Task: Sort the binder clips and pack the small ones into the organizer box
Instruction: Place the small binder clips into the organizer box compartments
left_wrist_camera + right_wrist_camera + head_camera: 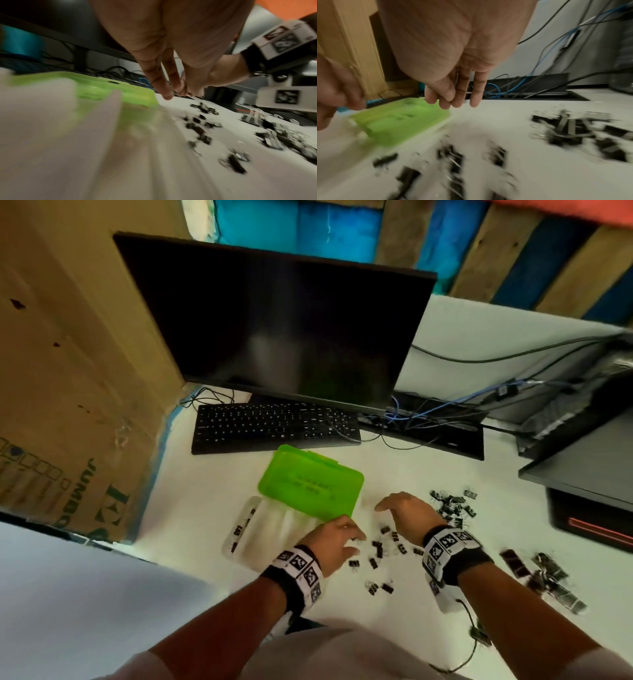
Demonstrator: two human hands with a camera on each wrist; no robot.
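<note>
Small binder clips (378,549) lie scattered between both hands — left hand (337,542) and right hand (409,517) fingers relaxed, empty.

- The head view looks steeply down from above onto the white tabletop (212,508), taking in both forearms, the black flat monitor (274,326) and the black keyboard (274,426) at the far side.
- The left wrist view sits low, close under the left hand (171,40), facing along its fingers (161,81) across the tabletop toward the monitor's foot; heavily blurred.
- The right wrist view sits equally low under the right hand (453,40), facing along its fingers (476,92) toward the tangle of blue and black cables (513,86).
- All three views share the translucent green plastic lid (311,484) (111,89) (399,119) and the scattered small black binder clips (376,546) (202,129) (452,155).
</note>
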